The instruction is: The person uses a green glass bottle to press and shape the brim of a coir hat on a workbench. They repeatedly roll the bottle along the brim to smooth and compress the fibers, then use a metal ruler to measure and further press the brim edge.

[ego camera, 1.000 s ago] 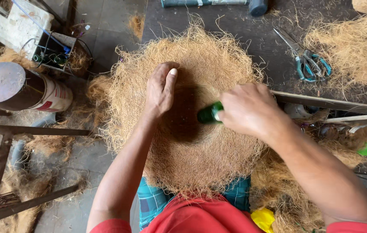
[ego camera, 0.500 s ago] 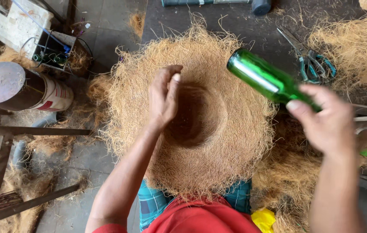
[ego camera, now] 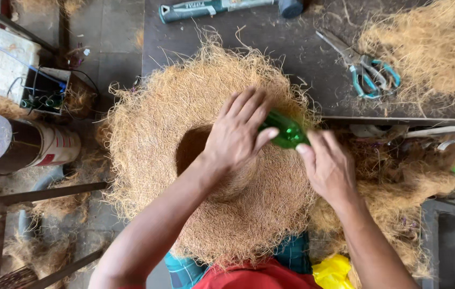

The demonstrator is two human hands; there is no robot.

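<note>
A round mat of tan coconut fibre (ego camera: 158,134) with a dished hollow in its middle lies across my lap and the bench edge. My left hand (ego camera: 238,134) presses flat on the fibre over the hollow, fingers spread, and touches a green glass bottle (ego camera: 286,130). My right hand (ego camera: 326,166) grips that bottle from the right. Only the bottle's rounded end shows between the two hands; the rest is hidden under them.
Scissors with teal handles (ego camera: 369,75) lie on the dark bench beside a heap of loose fibre (ego camera: 431,45). A teal power tool (ego camera: 211,8) lies at the far edge. On the left stand a metal cylinder (ego camera: 8,144) and a wooden box with wires (ego camera: 35,85).
The bottle was pushed into the hollow, then lifted out and held up to the right. Now it is back down at the fibre's right side, and my left hand has shifted right onto it.
</note>
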